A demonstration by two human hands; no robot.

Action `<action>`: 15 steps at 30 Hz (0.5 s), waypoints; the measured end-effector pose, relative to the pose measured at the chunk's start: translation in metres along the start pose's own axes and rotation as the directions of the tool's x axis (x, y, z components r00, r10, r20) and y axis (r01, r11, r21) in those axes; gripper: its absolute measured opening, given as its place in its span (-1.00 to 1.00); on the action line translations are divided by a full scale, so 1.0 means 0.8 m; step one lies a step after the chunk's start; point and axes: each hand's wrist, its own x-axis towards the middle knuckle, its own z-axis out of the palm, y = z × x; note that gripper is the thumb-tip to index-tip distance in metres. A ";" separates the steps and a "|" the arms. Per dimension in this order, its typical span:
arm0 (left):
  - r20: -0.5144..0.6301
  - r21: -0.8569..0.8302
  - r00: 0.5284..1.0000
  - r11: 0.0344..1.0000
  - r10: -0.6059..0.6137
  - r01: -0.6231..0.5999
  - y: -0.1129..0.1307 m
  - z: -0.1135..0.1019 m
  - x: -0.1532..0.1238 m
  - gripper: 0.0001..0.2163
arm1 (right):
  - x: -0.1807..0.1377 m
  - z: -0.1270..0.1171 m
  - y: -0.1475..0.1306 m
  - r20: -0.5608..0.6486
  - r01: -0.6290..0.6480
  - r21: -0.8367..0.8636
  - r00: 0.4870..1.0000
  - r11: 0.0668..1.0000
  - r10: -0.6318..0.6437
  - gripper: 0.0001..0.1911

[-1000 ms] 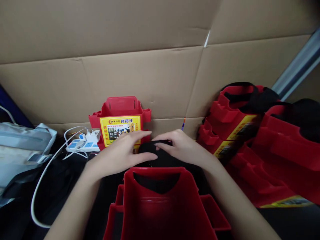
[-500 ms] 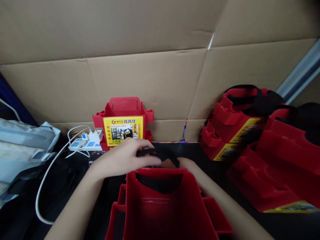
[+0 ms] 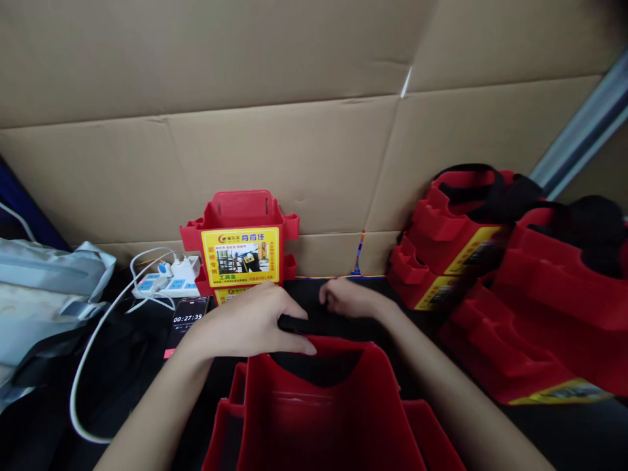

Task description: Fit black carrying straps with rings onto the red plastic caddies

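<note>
A red plastic tool box (image 3: pixel 314 418) with side pockets stands close in front of me, its opening facing me. A black strap (image 3: pixel 294 325) runs along its far rim, and another black part shows inside just below that rim. My left hand (image 3: pixel 255 324) is closed on the strap, with the thumb over the rim. Beyond the box, my right hand (image 3: pixel 350 297) is closed, its fingers curled over the black surface. Whatever those fingers may hold is lost against the black.
Another red tool box (image 3: pixel 240 216) with a yellow label stands behind my left hand. More red boxes with black straps are stacked at the right (image 3: pixel 456 222). A phone (image 3: pixel 186 320), a power strip (image 3: pixel 169 284) and a grey bag (image 3: pixel 44 294) lie left. Cardboard (image 3: pixel 284 163) rises behind.
My right hand has come out from behind the box's rim and moved away from me. The strap loop that arched over the rim has dropped low. My left hand stays by the rim.
</note>
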 end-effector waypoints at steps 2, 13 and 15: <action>0.014 -0.031 1.000 0.999 -0.023 0.024 0.000 0.000 0.000 -0.69 | 0.001 -0.024 0.014 -0.125 -0.050 0.065 0.990 0.997 0.058 -0.80; -0.445 -0.505 0.857 0.863 -0.259 -0.002 -0.040 0.017 0.040 -0.76 | -0.039 -0.058 -0.071 -0.437 0.346 0.768 0.898 0.538 0.046 -0.63; -0.527 -0.514 0.810 0.855 -0.257 -0.063 -0.040 0.024 0.046 -0.66 | -0.043 -0.053 -0.085 -0.396 0.355 0.798 0.918 0.488 -0.020 -0.65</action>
